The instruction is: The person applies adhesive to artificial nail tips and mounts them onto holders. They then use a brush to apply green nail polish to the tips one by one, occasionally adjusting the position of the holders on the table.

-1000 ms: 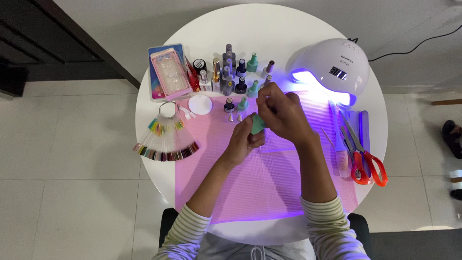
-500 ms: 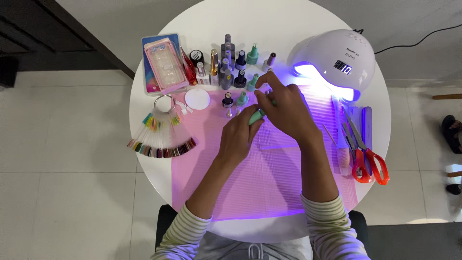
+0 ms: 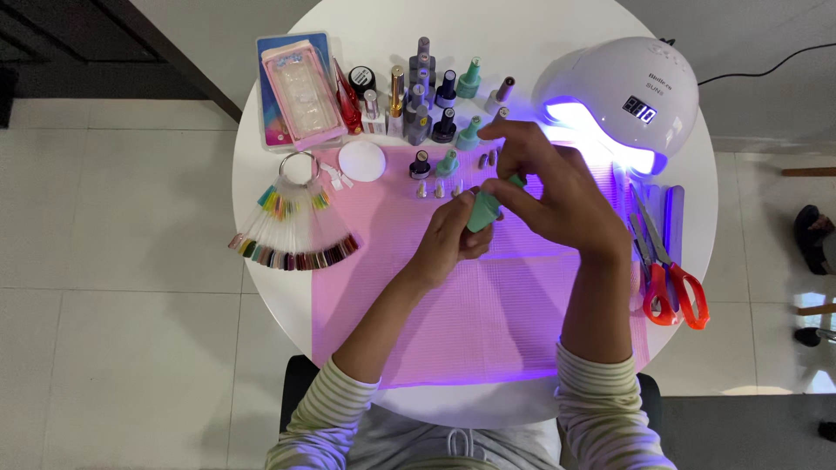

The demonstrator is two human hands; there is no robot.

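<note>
Since a second ago both hands have kept to the same spot over the pink mat, and the right fingers have risen a little above the bottle's top. Left hand wraps closed around a small mint-green polish bottle, gripping its body from below and tilting it toward the other hand. Right hand sits just above and to the right of that grip, its fingertips pinched narrow at the bottle's top, where a sliver of green cap shows; whether the cap is off the bottle cannot be told.

Just beyond the grip, a short row of tiny nail tips stands on the mat, with a small dark jar and another green bottle close behind them. Farther out lies a cluster of polish bottles in grey, black, green and gold. Left of the grip rest a round white pad and a fanned ring of colour swatches, and past them a flat box of nail tips. Right of the grip, a white curing lamp glows violet, and red-handled scissors lie near the edge of the round white table.
</note>
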